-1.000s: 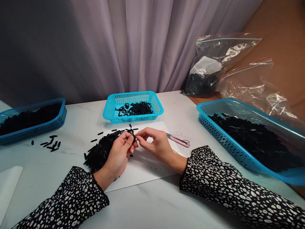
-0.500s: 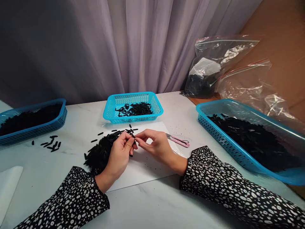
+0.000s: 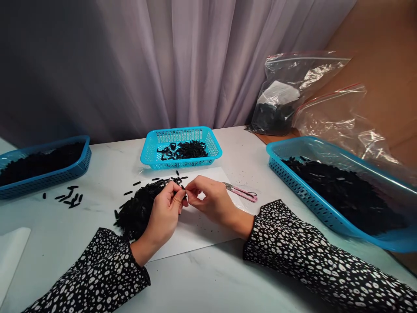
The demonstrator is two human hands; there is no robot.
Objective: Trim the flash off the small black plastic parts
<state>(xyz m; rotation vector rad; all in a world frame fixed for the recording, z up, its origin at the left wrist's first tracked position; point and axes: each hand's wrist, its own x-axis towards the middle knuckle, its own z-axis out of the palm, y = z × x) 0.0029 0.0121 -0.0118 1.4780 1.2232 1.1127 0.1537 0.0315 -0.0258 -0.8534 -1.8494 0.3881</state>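
Observation:
My left hand [image 3: 164,211] is closed in a pinch on a small black piece [image 3: 183,188], most of it hidden by the fingers. My right hand [image 3: 211,201] pinches at the same piece from the right, its fingertips meeting those of the left. Beside and beneath my left hand lies a pile of small black elongated pieces [image 3: 135,213] on a white sheet [image 3: 195,237]. Tiny dark crumbs dot the sheet below my hands. To the right of my right hand rest pink-handled snips [image 3: 243,192].
A turquoise basket [image 3: 150,161] at the back centre holds more black pieces. Larger blue baskets, heaped with black pieces, stand left [image 3: 70,171] and right [image 3: 302,195]. Loose pieces [image 3: 73,198] lie near the left one. Clear zip bags [image 3: 276,113] stand at back right.
My right hand has shifted slightly, its fingers bunched closer at the black piece. My left hand keeps its pinch in nearly the same place. The view has moved a little.

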